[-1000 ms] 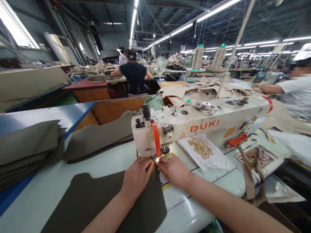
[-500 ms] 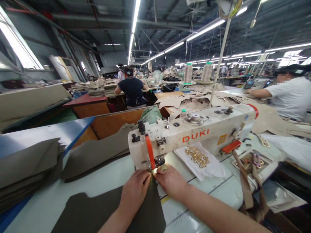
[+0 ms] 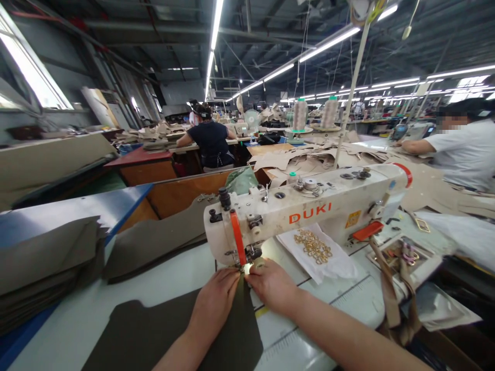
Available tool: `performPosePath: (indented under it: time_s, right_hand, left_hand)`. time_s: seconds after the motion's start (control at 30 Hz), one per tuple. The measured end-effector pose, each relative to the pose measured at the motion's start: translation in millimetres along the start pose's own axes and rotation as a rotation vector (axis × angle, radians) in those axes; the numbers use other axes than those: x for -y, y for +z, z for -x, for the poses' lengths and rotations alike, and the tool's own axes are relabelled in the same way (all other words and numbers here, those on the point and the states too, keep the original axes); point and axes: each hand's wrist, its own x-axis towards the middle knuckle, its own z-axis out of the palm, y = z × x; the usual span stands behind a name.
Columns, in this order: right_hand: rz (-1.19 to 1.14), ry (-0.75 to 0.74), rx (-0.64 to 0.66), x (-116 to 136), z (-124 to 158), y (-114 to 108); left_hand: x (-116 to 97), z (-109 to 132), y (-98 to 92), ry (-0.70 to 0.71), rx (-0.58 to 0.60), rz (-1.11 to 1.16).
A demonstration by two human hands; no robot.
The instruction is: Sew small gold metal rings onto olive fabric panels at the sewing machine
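Dark fabric panel (image 3: 174, 335) lies flat at near edge of the table (image 3: 77, 319), its far tip running up under the needle of the DUKI sewing machine (image 3: 309, 211).

L hand (image 3: 216, 301) sits palm-down on the panel's tip. Fingers are together and curled at the ends, and the tips are tucked under the machine head, so can't tell if its grip is pinching or just pressing. R hand (image 3: 270, 286) is just beside it, w/ thumb & fingertips closed on the panel's edge by the presser foot.

Panel looks thin, limp & light w/ a matte face. Prob. drapes and creeps if lifted, so best held flat near the edge, close to the needle.

Further back are brass rings (image 3: 313, 247) on a white sheet under the machine arm. A webbing strap (image 3: 390, 293) hangs off the right edge, and a fabric stack (image 3: 42, 268) sits at the left edge. Beyond are thread cones (image 3: 299, 114), a co-worker in dark top (image 3: 212, 141) and a person in white (image 3: 464, 152) at far right.
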Motion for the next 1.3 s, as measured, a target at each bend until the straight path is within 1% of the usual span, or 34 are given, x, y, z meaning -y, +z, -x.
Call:
performPosePath:
  time_s: [0.13,0.27,0.43,0.8,1.03,1.3]
  right_hand:
    - [0.024,0.001,0.012,2.3,-0.7,-5.6]
    - [0.026,-0.001,0.035,1.5,-0.7,-3.2]
    - [-0.005,-0.020,0.015,-1.3,0.0,1.3]
    - [-0.009,-0.021,-0.002,-0.4,-2.7,-3.4]
    - [-0.003,-0.025,-0.006,-0.9,-3.4,-1.9]
    - [0.006,-0.033,-0.006,0.3,-0.5,-2.2]
  left_hand:
    - [-0.8,0.0,0.1,0.028,0.001,-0.028]
    - [-0.9,-0.1,0.7,0.016,0.014,-0.022]
    - [0.2,0.4,1.1,-0.005,0.023,0.016]
    - [7.7,0.9,7.7,0.006,0.006,0.001]
    - [6.6,-0.9,5.7,0.003,0.010,0.025]
    - [5.4,1.7,7.2,0.006,0.017,-0.035]
